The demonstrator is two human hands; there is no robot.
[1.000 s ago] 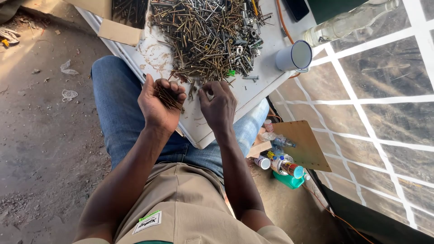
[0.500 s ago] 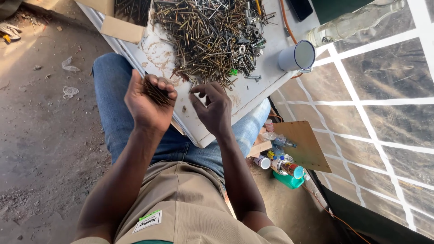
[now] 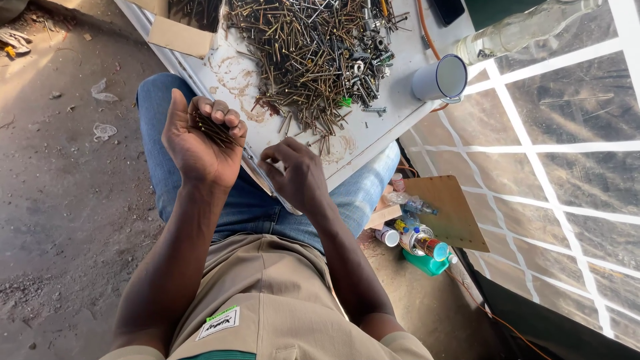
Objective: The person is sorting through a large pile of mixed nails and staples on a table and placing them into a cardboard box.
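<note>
Over the white surface [image 3: 393, 123], the left hand [image 3: 200, 143] cups a bundle of screws [image 3: 213, 128], fingers curled around them; the right hand [image 3: 297, 177] pinches, fingertips together, near the screw pile [image 3: 313, 53]. Best kept aligned, picked singly.

white mug [image 3: 441, 79] on table | glass bottle [image 3: 520, 30] | plywood board [image 3: 450, 210] | spray cans [image 3: 417, 239]

Bare strip of tabletop [image 3: 363, 143] lies between the screw pile [image 3: 313, 57] and the near edge, just ahead of the right hand [image 3: 297, 177]; open room there. Pile blocks the middle. Grey mug [image 3: 440, 79] and clear bottle [image 3: 520, 30] crowd the right edge. Cardboard flap [image 3: 177, 33] stands at the left corner. Left hand [image 3: 200, 140], cupped round a bundle of screws [image 3: 213, 127], hangs over the left edge.
</note>
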